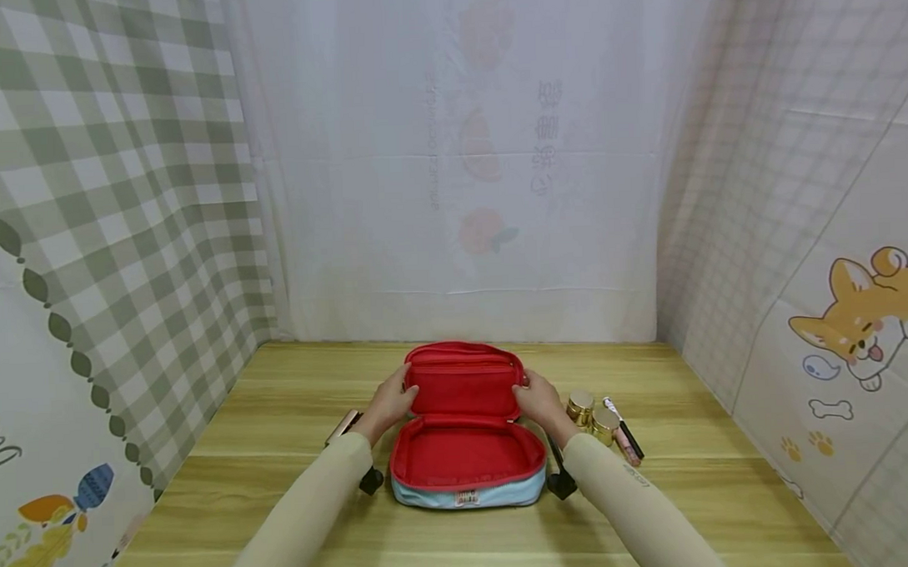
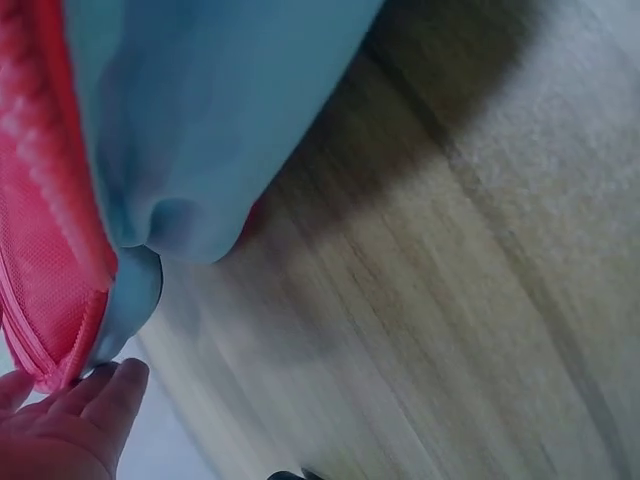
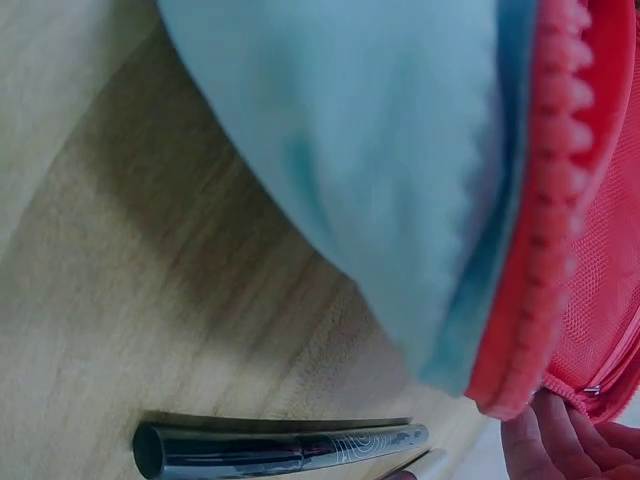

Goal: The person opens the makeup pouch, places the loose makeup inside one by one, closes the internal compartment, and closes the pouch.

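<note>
A light blue cosmetic bag with a red lining lies unzipped on the table, its lid raised and tilted back. My left hand pinches the lid's left edge, thumb on the red inner side. At the opposite edge, my right hand pinches the lid the same way. The bag's bottom half shows bare red lining. In the left wrist view the fingers are at the red rim beside the blue cloth. Zipper teeth run along the rim in the right wrist view.
Two gold-lidded jars stand right of my right forearm. Beside them lie a slim black-and-white tube and a pink tube. A rose-gold item is partly hidden by my left wrist. Cloth curtains border the wooden table.
</note>
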Demonstrator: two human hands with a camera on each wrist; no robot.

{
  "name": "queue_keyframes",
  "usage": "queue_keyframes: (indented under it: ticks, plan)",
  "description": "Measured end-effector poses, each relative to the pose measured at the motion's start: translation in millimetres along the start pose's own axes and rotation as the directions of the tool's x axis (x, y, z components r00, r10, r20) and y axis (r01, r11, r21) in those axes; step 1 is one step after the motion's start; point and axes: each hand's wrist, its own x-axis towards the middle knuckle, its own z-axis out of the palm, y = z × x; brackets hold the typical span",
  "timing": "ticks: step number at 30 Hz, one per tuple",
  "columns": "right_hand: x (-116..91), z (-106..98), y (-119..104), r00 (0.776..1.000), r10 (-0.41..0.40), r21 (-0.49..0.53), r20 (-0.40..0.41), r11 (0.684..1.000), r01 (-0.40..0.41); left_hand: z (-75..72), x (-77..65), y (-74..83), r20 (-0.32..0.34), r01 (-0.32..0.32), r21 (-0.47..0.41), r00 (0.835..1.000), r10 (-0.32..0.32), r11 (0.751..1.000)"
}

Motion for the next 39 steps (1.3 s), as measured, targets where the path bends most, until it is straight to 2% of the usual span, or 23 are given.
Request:
queue_keyframes:
  ticks: [8,11,17,21,27,39]
  plan:
    - [0,2,0,0.998,0.019,0.009,0.052,1.0,-0.02,2.5,2.3,-5.1,0.027,-0.03,0.045,0.999,0.029,0.999]
    - [-2,2,0,0.997,0.021,0.0,0.078,1.0,-0.021,4.5,1.9,-7.2,0.04,-0.016,0.054,0.999,0.013,0.998]
    - [-5,4,0,0.993,0.004,-0.07,0.114,0.998,0.004,11.0,1.5,-9.8,0.098,-0.041,0.147,0.995,0.026,0.988]
    - [-6,5,2,0.991,-0.024,-0.091,0.132,0.995,0.036,15.3,1.0,-11.3,0.131,-0.02,0.183,0.991,-0.005,0.983]
    - [-6,3,5,0.988,-0.048,-0.132,0.146,0.989,0.067,17.5,0.4,-11.2,0.125,-0.02,0.211,0.992,-0.007,0.977]
    - [-9,1,4,0.989,-0.032,-0.161,0.143,0.985,0.055,15.3,-4.2,-13.6,0.11,-0.065,0.258,0.993,0.038,0.964]
